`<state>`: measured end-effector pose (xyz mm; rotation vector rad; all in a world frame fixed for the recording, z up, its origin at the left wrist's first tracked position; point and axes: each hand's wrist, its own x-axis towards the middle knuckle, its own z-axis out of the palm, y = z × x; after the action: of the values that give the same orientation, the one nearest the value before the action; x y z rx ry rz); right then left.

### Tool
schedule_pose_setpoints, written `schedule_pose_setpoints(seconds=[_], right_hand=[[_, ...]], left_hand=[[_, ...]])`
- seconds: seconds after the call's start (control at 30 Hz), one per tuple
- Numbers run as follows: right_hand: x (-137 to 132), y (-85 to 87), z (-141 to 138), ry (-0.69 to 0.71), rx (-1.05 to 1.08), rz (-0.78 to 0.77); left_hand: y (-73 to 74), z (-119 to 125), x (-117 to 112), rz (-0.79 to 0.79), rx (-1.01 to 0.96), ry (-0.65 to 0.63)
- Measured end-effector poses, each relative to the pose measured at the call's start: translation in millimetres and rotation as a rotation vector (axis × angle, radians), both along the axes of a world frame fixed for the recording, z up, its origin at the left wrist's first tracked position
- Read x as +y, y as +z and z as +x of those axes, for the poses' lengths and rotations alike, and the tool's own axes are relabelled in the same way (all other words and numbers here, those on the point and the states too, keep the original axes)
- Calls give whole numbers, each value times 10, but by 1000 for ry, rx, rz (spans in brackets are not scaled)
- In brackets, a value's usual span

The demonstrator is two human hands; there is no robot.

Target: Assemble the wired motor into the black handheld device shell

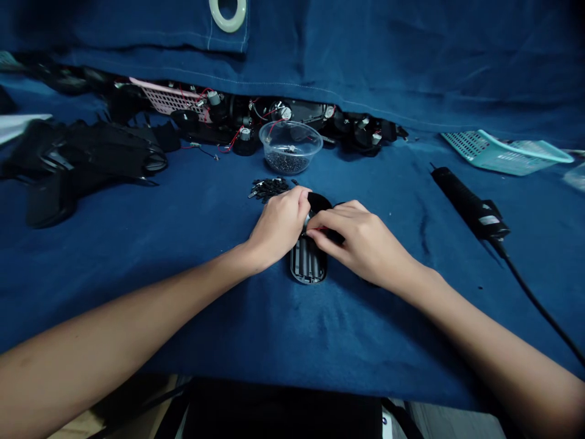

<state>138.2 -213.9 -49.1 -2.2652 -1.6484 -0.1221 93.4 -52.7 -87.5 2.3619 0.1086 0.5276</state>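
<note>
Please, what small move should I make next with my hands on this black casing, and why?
Probably press the rounded black piece gently down with your right hand while your left hand steadies it. Both hands are at that piece, just above the ribbed casing, though how well it sits there cannot be seen.

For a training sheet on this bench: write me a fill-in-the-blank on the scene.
The clear plastic bowl holds small ____ pieces. The cloth under the ribbed black housing is ____. The right hand lies closer to the corded black tool than the ____ hand.

Missing words: black; blue; left.
</note>
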Motion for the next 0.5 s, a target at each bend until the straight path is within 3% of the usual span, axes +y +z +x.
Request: schedule_pose_setpoints(seconds=[0.5], right_hand=[[51, 36, -41, 7, -111, -63]], left_hand=[[-2, -15, -15, -18, 3, 5]])
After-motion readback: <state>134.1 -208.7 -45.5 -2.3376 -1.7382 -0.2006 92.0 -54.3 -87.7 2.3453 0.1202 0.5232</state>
